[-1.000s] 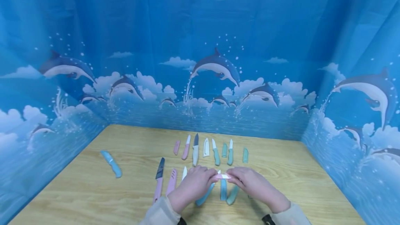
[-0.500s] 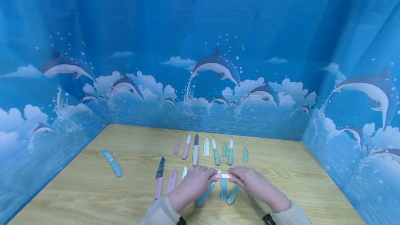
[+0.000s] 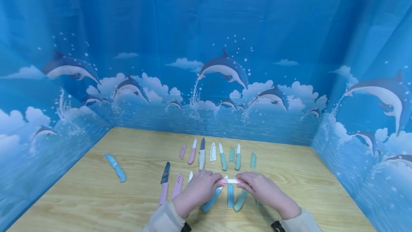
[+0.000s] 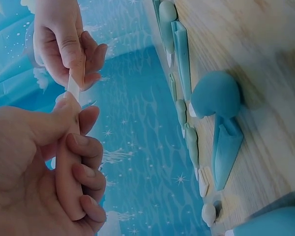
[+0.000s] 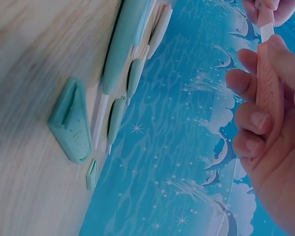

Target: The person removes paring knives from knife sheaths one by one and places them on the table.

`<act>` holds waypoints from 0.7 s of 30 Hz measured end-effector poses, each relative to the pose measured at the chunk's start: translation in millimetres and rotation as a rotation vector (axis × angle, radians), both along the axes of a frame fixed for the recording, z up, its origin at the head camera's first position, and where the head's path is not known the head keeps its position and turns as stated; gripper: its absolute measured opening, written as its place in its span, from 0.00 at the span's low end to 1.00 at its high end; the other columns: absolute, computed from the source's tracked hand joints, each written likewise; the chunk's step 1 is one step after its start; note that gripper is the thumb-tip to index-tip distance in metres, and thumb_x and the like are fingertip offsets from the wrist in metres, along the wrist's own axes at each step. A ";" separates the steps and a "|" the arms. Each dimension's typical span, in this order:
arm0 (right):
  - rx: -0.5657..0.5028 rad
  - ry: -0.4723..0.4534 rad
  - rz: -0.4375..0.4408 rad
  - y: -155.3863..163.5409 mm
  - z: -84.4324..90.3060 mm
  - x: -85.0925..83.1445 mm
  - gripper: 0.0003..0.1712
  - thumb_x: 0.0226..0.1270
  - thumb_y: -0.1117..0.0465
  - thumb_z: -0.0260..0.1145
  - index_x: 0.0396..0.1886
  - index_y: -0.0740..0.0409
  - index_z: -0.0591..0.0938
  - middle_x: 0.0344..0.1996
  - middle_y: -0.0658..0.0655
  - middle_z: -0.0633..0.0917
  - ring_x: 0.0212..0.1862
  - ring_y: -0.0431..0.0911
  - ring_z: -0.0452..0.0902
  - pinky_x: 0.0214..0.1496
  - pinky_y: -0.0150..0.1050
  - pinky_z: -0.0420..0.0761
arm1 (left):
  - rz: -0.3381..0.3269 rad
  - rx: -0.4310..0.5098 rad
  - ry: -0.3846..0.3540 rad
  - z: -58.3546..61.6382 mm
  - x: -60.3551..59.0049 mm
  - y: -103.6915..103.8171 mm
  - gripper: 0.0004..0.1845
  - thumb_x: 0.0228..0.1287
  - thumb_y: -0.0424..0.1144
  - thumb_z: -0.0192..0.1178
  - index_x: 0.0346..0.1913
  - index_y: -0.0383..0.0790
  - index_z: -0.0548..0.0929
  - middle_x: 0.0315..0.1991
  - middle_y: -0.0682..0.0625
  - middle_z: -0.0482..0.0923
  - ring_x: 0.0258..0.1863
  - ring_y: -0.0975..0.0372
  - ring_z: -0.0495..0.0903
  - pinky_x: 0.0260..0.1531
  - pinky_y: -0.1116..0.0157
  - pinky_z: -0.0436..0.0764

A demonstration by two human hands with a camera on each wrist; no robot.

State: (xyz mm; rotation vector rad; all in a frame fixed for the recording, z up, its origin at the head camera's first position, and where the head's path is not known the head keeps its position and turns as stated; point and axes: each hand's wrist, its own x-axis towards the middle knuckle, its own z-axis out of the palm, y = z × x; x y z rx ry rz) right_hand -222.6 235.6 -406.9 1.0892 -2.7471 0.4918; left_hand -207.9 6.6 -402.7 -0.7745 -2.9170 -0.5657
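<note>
Over the wooden table (image 3: 305,189) both hands hold one pink knife level. My left hand (image 3: 215,184) grips its pink handle (image 4: 68,169), fingers curled round it. My right hand (image 3: 243,183) grips the pink sheath (image 5: 268,83). A short stretch of white blade (image 3: 233,181) shows between the hands. In the left wrist view the blade (image 4: 73,89) runs up into the sheath in the right hand (image 4: 71,46). In the right wrist view the blade (image 5: 266,31) leads to the left hand at the top edge.
A back row of small knives and sheaths lies on the table: a pink knife (image 3: 192,151), a dark-bladed knife (image 3: 201,154), a white sheath (image 3: 212,152) and teal ones (image 3: 237,156). Blue pieces (image 3: 230,195) lie under the hands. A blue sheathed knife (image 3: 114,168) lies apart at the left.
</note>
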 end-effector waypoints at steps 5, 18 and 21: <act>-0.004 -0.029 -0.012 -0.4 1.4 -0.2 0.09 0.72 0.58 0.59 0.45 0.52 0.83 0.35 0.44 0.85 0.35 0.31 0.76 0.35 0.31 0.78 | -0.007 0.006 0.003 1.1 0.2 -1.1 0.14 0.71 0.52 0.51 0.49 0.54 0.82 0.45 0.57 0.84 0.49 0.59 0.80 0.54 0.54 0.74; -0.012 -0.018 -0.005 1.2 2.4 0.2 0.10 0.71 0.56 0.60 0.45 0.54 0.83 0.34 0.44 0.84 0.33 0.29 0.74 0.34 0.31 0.78 | -0.016 0.016 0.000 1.3 -1.1 -3.4 0.15 0.71 0.54 0.49 0.47 0.54 0.83 0.41 0.59 0.83 0.44 0.62 0.79 0.51 0.56 0.74; -0.014 -0.019 -0.003 1.1 2.8 0.2 0.10 0.71 0.57 0.60 0.45 0.55 0.83 0.34 0.44 0.84 0.33 0.29 0.74 0.34 0.30 0.78 | -0.014 0.020 -0.003 1.3 -1.3 -3.5 0.14 0.71 0.54 0.50 0.46 0.54 0.83 0.39 0.59 0.83 0.42 0.63 0.79 0.50 0.57 0.74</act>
